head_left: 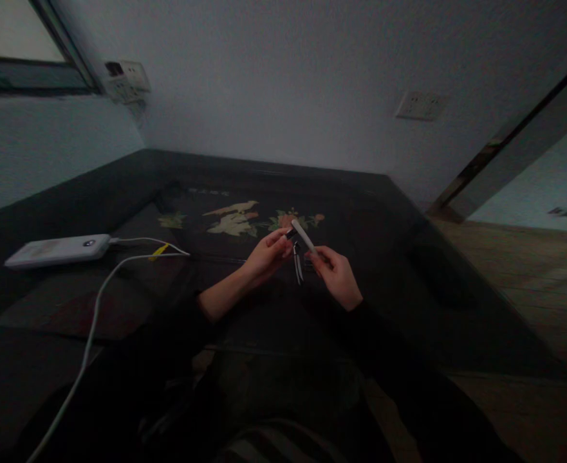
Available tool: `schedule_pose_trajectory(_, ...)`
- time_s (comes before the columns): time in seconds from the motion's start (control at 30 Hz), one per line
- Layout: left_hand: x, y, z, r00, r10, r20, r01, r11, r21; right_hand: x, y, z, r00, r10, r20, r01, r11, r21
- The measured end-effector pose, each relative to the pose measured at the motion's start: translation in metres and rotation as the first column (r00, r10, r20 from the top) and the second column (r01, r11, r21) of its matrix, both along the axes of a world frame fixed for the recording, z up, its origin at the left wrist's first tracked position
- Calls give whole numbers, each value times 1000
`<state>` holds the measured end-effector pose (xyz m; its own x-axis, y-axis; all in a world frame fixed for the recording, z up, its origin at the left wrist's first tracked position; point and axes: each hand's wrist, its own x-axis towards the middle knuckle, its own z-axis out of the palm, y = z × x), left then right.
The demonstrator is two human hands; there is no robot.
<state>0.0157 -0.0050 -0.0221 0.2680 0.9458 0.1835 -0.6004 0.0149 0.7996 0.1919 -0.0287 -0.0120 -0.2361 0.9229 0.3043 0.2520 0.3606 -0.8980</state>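
Note:
Over the dark table, my right hand (338, 276) is closed on the lower end of a slim white bar (304, 236), which slants up to the left. My left hand (267, 257) pinches a small dark piece (290, 234) close to the bar's upper end. Whether the two parts are joined or only touching, I cannot tell in this dim light. Between my hands a thin, shiny strip-like thing (298, 267) points downward; its kind is unclear, as is whether it hangs or lies on the table.
The dark table (273, 328) has a bird-and-flower picture (235, 222) on its top. At left lies a white power bank (61, 249) with a white cable (94, 315) bearing a yellow tag (159, 251). Wall sockets (421, 106) are behind; a dark object (440, 276) sits at right.

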Motion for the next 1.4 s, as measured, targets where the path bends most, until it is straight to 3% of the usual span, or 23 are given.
schedule_pose_trajectory(0.17, -3, 4, 0, 1000, 14, -25, -14, 1000, -4, 4, 3, -1, 998, -65, 20, 63, 996, 69)
schedule_pose_trajectory(0.43, -4, 6, 5, 991, 90, -99, -95, 994, -51, 14, 10, 4, 979, -140, -145, 138, 990, -28)
schedule_pose_trajectory(0.6, -4, 5, 5, 972, 115, -206, -128, 991, -50, 14, 16, -5, 984, -136, -115, 136, 991, -14)
schedule_pose_trajectory(0.77, -2, 5, 3, 928, 110, -356, -103, 994, 37, 14, 15, -1, 988, -154, 1, 154, 987, 42)
schedule_pose_trajectory(0.97, 4, -4, 5, 848, 56, -526, -11, 996, 89, 9, 7, 3, 998, -60, 21, 59, 997, 54)
schedule_pose_trajectory(1.2, -1, 4, 0, 812, 193, -551, -111, 978, 178, 7, 8, -3, 997, -73, 35, 68, 991, 117)
schedule_pose_trajectory(1.4, 1, -1, -8, 676, 262, -689, 1, 934, 356, 9, 10, -6, 983, -165, 86, 153, 980, 131)
